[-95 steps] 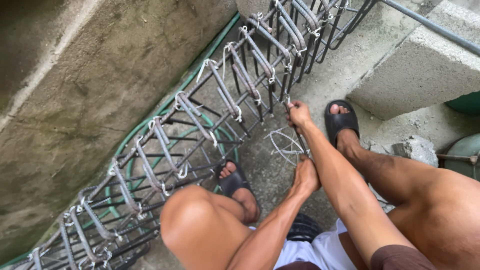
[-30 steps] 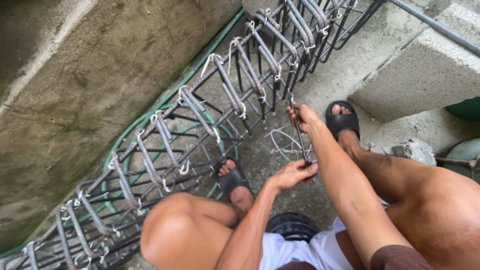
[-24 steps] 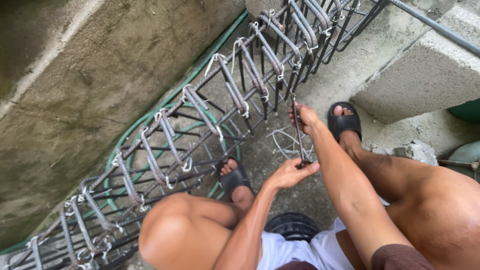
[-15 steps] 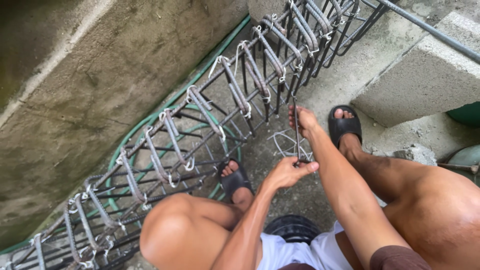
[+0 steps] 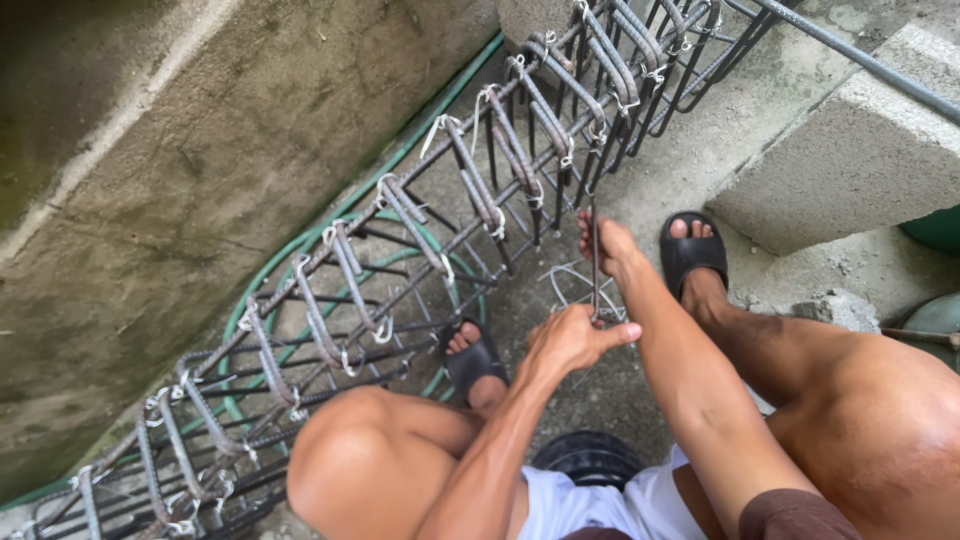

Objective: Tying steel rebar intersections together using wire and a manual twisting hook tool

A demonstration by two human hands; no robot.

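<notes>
Seated low on a dark stool point(image 5: 590, 458), knees wide, black sandals point(image 5: 690, 255) flat on the concrete floor point(image 5: 600, 390). Both hands meeting right of centre on one thin metal rod point(image 5: 594, 262), upright in the picture, its long axis running from the lower hand up toward the near edge of the rebar cage point(image 5: 420, 250). Left hand point(image 5: 570, 338) closed round the rod's lower end, forefinger stretched out to the right; right hand point(image 5: 608, 243) pinched on it higher up, just below the cage's bottom bar. Right hand nearer the cage; left hand nearer the body.

Rod dark, slim, straight, its top end touching or very close to the cage edge; exact contact too fine to tell. Loose loops of pale tie wire point(image 5: 572, 288) on the floor just behind the rod. Cage long, rusty, slanting from lower left of the frame to upper right, stirrups bound with pale wire twists. Green hose point(image 5: 330, 235) coiled beneath it, against the concrete wall point(image 5: 150, 150) at upper left. Grey concrete block point(image 5: 850, 160) at upper right.
</notes>
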